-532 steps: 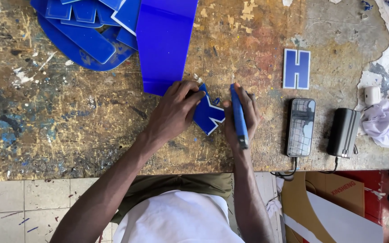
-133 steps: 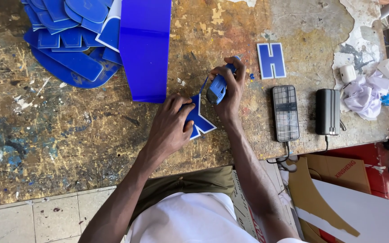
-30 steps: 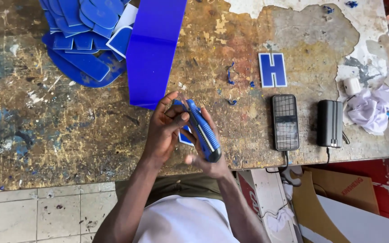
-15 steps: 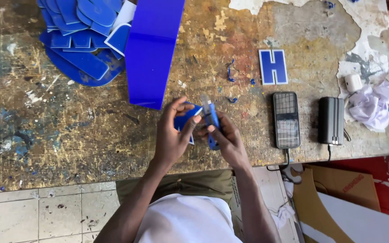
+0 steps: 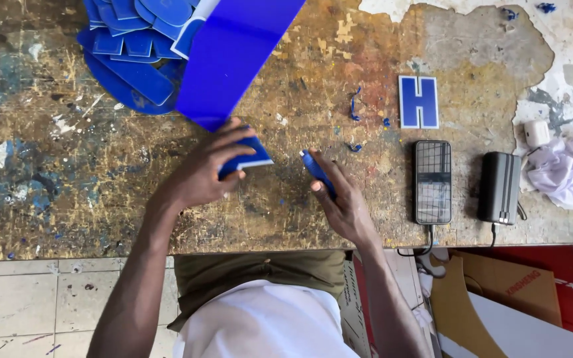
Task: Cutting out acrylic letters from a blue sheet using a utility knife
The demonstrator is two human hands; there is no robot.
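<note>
Head view: left hand (image 5: 200, 174) lies on the worktop (image 5: 54, 192), fingers curled round a small blue piece (image 5: 247, 158) w/ a white edge; piece sits near the front-centre of the worktop, partly hidden under the fingers. Right hand (image 5: 343, 202) is just beside it, apart, closed round a blue knife (image 5: 316, 171), tip pointing up-left toward the piece but not touching it. Blue sheet (image 5: 233, 59) lies slanted above the left hand, its lower corner just at the fingertips. Pile of blue cutouts (image 5: 134, 46) at top left, partly under the sheet. Blue shavings (image 5: 355, 106) between knife and a blue letter (image 5: 418, 101) w/ white border. Right of the hands: phone (image 5: 432, 181), black box (image 5: 501, 187) w/ cable, crumpled cloth (image 5: 562, 169).
</note>
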